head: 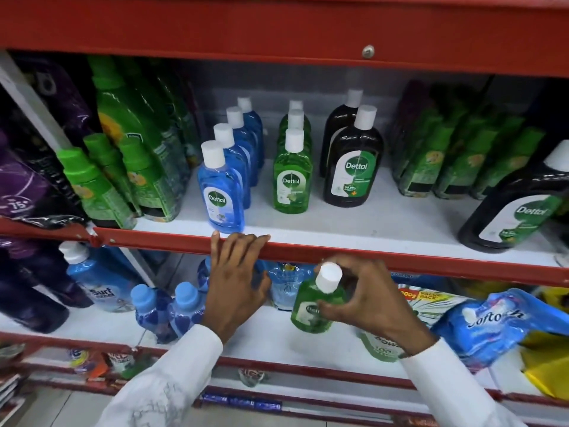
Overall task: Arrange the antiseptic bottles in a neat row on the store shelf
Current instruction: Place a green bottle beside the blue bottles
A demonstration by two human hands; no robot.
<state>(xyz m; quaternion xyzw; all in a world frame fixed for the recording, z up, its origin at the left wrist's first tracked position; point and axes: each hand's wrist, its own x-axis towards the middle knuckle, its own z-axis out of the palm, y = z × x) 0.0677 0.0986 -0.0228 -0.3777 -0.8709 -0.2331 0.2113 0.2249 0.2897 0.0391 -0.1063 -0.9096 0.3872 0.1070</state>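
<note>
On the white shelf [385,217] stand three files of Dettol bottles with white caps: several blue bottles [222,189] at left, green bottles [292,177] in the middle, two dark brown bottles [352,167] to their right. My right hand [366,297] holds a small green bottle [314,300] tilted, below the shelf's red front edge [338,252]. My left hand [235,278] rests with its fingertips on that red edge, just below the front blue bottle, holding nothing.
A large dark Dettol bottle [520,204] leans at the shelf's right end. Green cleaner bottles [129,155] crowd the left, green packs [455,149] the right. The lower shelf holds blue detergent bottles [104,282] and blue pouches [498,322]. A red shelf [277,29] hangs overhead.
</note>
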